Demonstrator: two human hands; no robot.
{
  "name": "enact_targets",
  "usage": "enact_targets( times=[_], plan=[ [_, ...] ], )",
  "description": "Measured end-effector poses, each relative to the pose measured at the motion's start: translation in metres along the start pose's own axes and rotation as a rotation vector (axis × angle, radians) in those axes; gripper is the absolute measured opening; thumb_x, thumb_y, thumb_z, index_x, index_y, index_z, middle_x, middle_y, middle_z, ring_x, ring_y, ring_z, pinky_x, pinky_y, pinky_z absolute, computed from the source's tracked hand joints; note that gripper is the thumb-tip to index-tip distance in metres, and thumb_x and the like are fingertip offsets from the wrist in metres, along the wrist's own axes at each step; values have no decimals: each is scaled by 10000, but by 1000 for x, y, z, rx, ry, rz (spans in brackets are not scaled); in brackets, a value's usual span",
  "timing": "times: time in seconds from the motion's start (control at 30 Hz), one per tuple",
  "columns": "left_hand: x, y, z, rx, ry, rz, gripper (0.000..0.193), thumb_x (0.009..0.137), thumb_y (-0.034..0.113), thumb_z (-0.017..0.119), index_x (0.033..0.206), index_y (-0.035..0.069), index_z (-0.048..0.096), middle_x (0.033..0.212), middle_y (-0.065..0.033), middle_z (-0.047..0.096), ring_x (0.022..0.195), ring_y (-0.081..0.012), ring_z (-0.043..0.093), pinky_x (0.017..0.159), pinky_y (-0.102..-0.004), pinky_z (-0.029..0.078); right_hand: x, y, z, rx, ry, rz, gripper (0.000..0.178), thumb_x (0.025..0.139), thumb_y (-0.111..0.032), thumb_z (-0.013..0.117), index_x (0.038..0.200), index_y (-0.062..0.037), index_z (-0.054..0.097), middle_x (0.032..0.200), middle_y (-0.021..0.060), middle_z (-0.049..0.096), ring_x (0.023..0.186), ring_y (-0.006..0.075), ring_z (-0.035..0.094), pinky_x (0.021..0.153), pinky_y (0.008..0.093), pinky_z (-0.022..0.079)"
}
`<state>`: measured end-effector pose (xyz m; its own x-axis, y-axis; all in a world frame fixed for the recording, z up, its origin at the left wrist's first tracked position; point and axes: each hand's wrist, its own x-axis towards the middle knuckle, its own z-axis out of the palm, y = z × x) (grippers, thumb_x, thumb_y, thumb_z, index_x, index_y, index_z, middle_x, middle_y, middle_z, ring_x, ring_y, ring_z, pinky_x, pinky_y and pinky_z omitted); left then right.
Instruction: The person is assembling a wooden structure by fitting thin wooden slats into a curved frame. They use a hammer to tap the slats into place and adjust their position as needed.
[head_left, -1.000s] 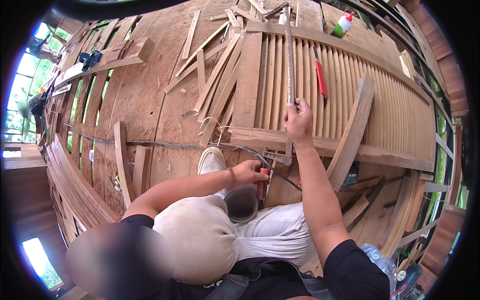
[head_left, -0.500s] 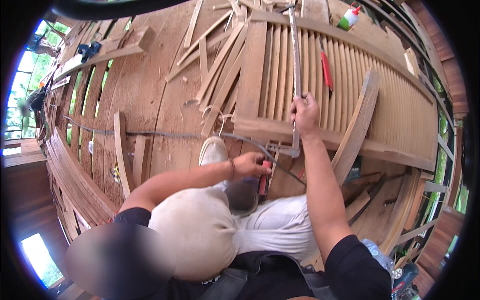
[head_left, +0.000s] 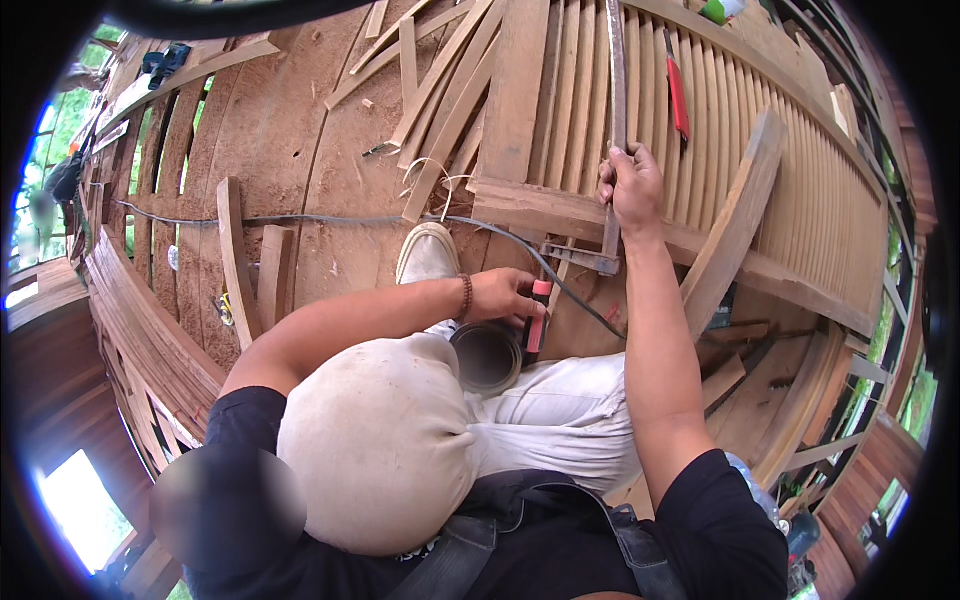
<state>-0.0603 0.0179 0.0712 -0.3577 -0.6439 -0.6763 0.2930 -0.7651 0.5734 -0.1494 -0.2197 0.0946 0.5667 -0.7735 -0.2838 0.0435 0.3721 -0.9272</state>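
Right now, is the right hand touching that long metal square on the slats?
Touching. The head view shows the right hand wrapped around the metal square's long blade.

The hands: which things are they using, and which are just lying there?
In use:
right hand holding metal square
left hand on red-handled tool
slatted panel

Lying about:
loose strips
red tool
green bottle
cable

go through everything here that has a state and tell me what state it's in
Right hand: closed around the long metal square, held flat on the slatted wooden panel.
Left hand: gripping a red-handled tool.
Red-handled screwdriver: lying loose on the slats.
Grey cable: slack across the floor.
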Motion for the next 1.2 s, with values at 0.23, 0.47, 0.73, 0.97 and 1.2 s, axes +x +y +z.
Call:
enact_targets(
  times=[0.23, 0.47, 0.73, 0.97, 1.2],
  plan=[
    [6, 5, 0, 72, 19, -56, 403, 981, 182, 712, 1307, -15, 581, 1204, -98, 686, 1051, -172, 685, 894, -323, 588, 1, 6, -3, -39, -9, -29, 126, 1037, -150, 574, 1011, -34, 534, 675, 39, 570, 479, 99, 503, 424, 261, 411],
    [14, -13, -2, -66, -3, -18, 364, 995, 140, 675, 1324, 13, 585, 1214, -79, 687, 1106, -173, 666, 972, -342, 554, -1, 5, -1, -80, 11, -15, 137, 1042, -155, 565, 1001, -27, 538, 684, 45, 580, 480, 106, 524, 418, 266, 414],
    [1, -10, -4, -46, -36, 7, 421, 997, 211, 684, 1361, 24, 584, 1262, -74, 682, 1179, -176, 637, 1022, -353, 508, 5, 11, -2, -75, 13, -19, 152, 1035, -167, 573, 982, -26, 558, 679, 43, 585, 472, 102, 526, 412, 265, 412],
    [-51, 18, 5, 1406, -59, -14, 692, 783, 141, 709, 1457, 205, 565, 1128, -208, 733, 1020, -397, 707, 938, -479, 557, 7, 9, -3, -50, 3, -5, 132, 1031, -163, 583, 1001, -35, 565, 679, 43, 592, 472, 99, 524, 409, 254, 407],
    [-125, 90, -19, 1156, 225, -7, 595, 774, -26, 575, 1331, 152, 686, 1135, -204, 743, 1072, -367, 714, 971, -446, 566, 8, 9, -10, 1, -17, 11, 131, 1032, -166, 583, 996, -43, 555, 687, 46, 595, 479, 104, 528, 424, 268, 421]
  ],
)
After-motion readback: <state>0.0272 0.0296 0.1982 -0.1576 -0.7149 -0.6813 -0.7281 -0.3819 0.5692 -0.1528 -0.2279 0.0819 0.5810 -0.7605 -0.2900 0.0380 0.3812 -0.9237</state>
